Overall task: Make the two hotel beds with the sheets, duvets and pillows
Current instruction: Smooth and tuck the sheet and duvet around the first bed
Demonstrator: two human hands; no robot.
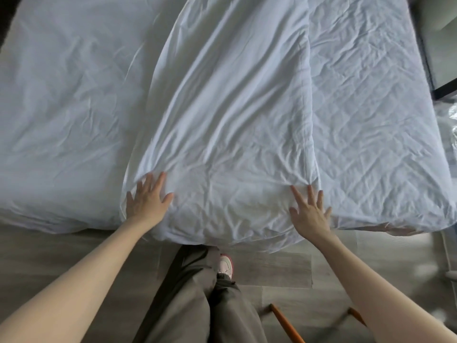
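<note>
1. Two hands lie flat on the folded white duvet [222, 115], with fingers straight and spread, holding nothing.
2. Left hand [147, 200] presses its near left corner; right hand [310, 214] presses its near right corner.
3. Duvet lies in the middle, between the wrinkled sheet [61, 107] on the left and the quilted mattress cover [376, 107] on the right.

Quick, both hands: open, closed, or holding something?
Left hand: open, fingers spread, pressing flat on the folded duvet.
Right hand: open, fingers spread, pressing flat on the same duvet's near right corner.
</note>
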